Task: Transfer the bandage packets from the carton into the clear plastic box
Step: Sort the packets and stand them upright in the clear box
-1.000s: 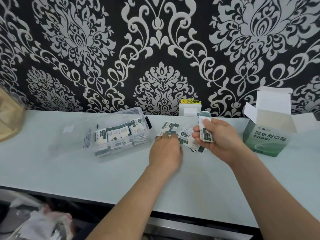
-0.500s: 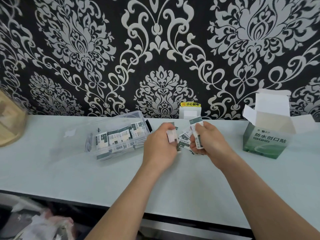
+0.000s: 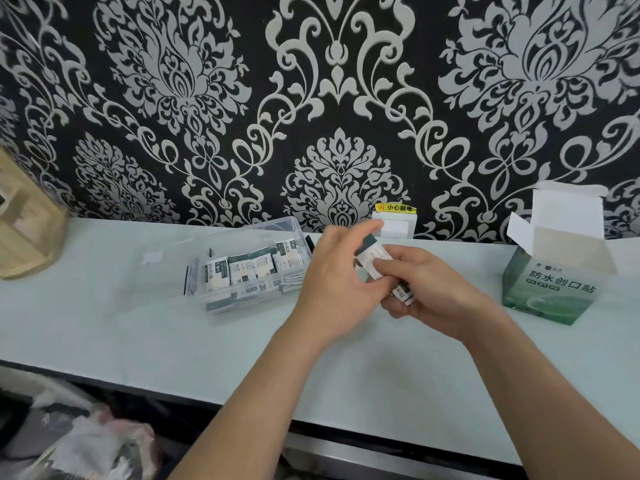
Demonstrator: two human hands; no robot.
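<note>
Right hand [image 3: 433,289] is gripping a loose stack of bandage packets [image 3: 372,259] above the counter [image 3: 138,341] | left hand [image 3: 332,282] is touching it, grip unclear | packets seeming light, thin, slippery; pinching flat faces suits | farther: part-filled clear plastic box [image 3: 195,282], open carton [image 3: 550,296].

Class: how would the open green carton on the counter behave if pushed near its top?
The carton probably slides or tips easily: it looks like thin card, and many packets already lie in the clear box, so it's likely light. Its raised flaps would likely bend.
</note>
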